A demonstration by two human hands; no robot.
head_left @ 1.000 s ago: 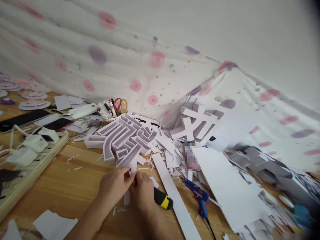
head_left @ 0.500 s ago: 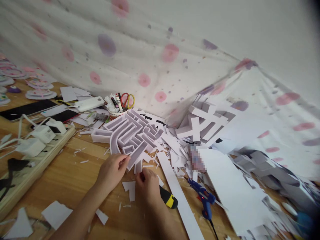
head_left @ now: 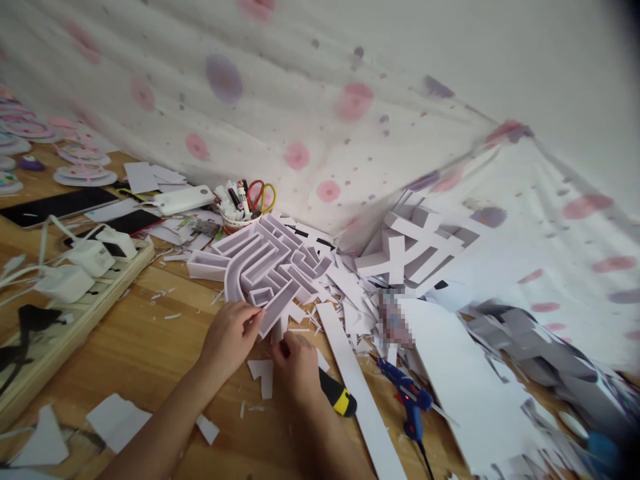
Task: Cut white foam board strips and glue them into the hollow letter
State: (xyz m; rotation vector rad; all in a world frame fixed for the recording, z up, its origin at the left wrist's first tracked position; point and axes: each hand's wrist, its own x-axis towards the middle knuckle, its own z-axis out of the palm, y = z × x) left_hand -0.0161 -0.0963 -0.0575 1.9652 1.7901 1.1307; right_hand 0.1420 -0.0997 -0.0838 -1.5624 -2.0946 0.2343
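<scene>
A white raised-wall character [head_left: 250, 263], built from upright strips of card or foam board, lies on the wooden table ahead of my hands. My left hand [head_left: 233, 337] is closed, thumb and fingers pinching at its near end. Just to the right, my right hand [head_left: 299, 367] is closed with the fingertips on a narrow white strip [head_left: 281, 329] beside that near end. The strip's lower part is hidden by the fingers. A black and yellow tool handle [head_left: 340, 397] sticks out from behind my right hand; its other end is hidden.
A blue glue gun [head_left: 410, 393] lies at the right by a large white board [head_left: 450, 373] and a long white strip [head_left: 360, 393]. A second white structure [head_left: 405, 243] stands behind. At the left are a power strip [head_left: 110, 287] with chargers and a cup [head_left: 237, 217] of pens and scissors.
The whole view has shifted slightly, with the background sliding right. Both hands keep nearly the same place and grip at the near end of the white character.
</scene>
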